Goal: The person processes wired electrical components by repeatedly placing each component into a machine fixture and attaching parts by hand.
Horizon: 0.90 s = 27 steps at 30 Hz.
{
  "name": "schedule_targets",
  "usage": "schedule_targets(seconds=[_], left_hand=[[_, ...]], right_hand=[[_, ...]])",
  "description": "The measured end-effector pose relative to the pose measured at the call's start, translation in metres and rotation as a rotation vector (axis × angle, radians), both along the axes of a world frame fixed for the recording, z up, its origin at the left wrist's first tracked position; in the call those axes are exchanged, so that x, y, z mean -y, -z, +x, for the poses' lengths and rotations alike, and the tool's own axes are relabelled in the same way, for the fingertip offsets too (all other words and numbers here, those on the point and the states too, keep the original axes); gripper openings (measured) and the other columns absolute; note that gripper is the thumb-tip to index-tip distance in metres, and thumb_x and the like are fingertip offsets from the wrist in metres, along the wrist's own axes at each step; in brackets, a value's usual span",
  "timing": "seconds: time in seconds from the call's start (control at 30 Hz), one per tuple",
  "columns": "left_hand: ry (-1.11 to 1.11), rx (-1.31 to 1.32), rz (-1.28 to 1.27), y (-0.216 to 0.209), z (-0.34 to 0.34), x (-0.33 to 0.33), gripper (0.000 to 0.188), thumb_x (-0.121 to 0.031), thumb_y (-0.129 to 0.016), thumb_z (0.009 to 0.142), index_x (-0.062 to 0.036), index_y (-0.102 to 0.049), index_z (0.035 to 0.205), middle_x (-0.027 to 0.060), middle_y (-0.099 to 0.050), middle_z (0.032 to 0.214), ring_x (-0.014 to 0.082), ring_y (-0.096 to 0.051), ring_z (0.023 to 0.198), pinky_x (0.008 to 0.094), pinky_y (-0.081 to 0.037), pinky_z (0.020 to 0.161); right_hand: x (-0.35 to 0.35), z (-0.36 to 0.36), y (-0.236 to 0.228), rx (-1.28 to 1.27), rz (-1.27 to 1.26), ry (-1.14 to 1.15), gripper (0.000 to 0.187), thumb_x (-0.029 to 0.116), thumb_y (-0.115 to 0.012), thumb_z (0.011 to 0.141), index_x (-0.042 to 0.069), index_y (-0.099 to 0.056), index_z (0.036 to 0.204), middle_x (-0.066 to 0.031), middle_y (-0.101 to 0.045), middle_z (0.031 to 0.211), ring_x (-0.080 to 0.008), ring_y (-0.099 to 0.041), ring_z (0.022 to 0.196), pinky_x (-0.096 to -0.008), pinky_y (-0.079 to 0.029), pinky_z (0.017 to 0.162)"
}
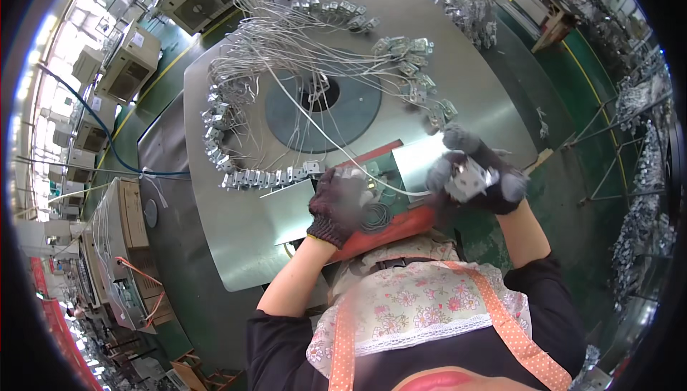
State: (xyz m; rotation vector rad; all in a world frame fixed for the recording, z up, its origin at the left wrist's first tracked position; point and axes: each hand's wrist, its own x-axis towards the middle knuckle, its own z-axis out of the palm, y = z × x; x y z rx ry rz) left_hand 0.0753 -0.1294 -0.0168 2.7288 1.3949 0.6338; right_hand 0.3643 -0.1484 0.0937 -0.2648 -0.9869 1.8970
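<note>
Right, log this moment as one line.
left hand: gloved, beside dark wire coil, grip unclear | right hand: gloved, holding metal part | table: wired metal pieces curving around grey disc

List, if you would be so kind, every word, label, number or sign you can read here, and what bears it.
None is legible in this view.
Metal part in the right hand: blurred, no text discernible.
Beige machines at left: any markings are too small to read.

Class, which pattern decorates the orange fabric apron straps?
The orange fabric apron straps have white polka dots, clearest in the head view.
</note>
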Motion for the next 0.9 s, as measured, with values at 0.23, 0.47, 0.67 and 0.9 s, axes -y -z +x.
schedule_targets(seconds=[0.23,0.47,0.67,0.9], left_hand=[[0.037,-0.044,-0.213,0.005,-0.005,0.004,0.032,-0.033,-0.069,0.083,-0.0057,-0.068,0.099,0.0156,-0.068,0.103,0.0368,-0.062,0.1,0.0493,-0.048,0.09],[0.008,-0.009,-0.123,0.007,-0.001,0.007,0.036,-0.032,-0.069,0.084,-0.0025,-0.066,0.105,0.0172,-0.067,0.105,0.037,-0.062,0.104,0.049,-0.048,0.092],[-0.071,-0.12,-0.294,-0.001,0.002,0.001,0.041,-0.035,-0.064,0.09,-0.0039,-0.068,0.116,0.0201,-0.068,0.116,0.0369,-0.06,0.12,0.0494,-0.039,0.112],[-0.012,-0.118,-0.161,0.008,-0.002,-0.002,0.051,-0.041,-0.067,0.089,-0.0015,-0.065,0.121,0.0203,-0.069,0.12,0.0367,-0.062,0.122,0.0505,-0.04,0.114]], right_hand=[[0.004,-0.023,0.016,0.005,-0.018,0.07,0.03,0.023,-0.065,0.097,0.004,-0.062,0.12,-0.0104,-0.065,0.099,-0.0229,-0.066,0.096,-0.0373,-0.055,0.08],[-0.048,-0.053,0.026,0.324,-0.326,0.238,0.032,0.01,-0.07,0.092,0.008,-0.064,0.123,-0.0003,-0.064,0.099,-0.0096,-0.062,0.09,-0.0303,-0.055,0.079],[-0.054,-0.036,0.034,0.037,-0.411,-0.06,0.053,0.019,-0.065,0.099,0.007,-0.048,0.147,-0.0122,-0.065,0.122,-0.0274,-0.071,0.105,-0.0429,-0.062,0.089],[-0.041,-0.043,0.029,-0.09,-0.269,-0.089,0.064,0.018,-0.063,0.098,0.002,-0.036,0.155,-0.0196,-0.06,0.13,-0.0351,-0.064,0.12,-0.0467,-0.057,0.1]])
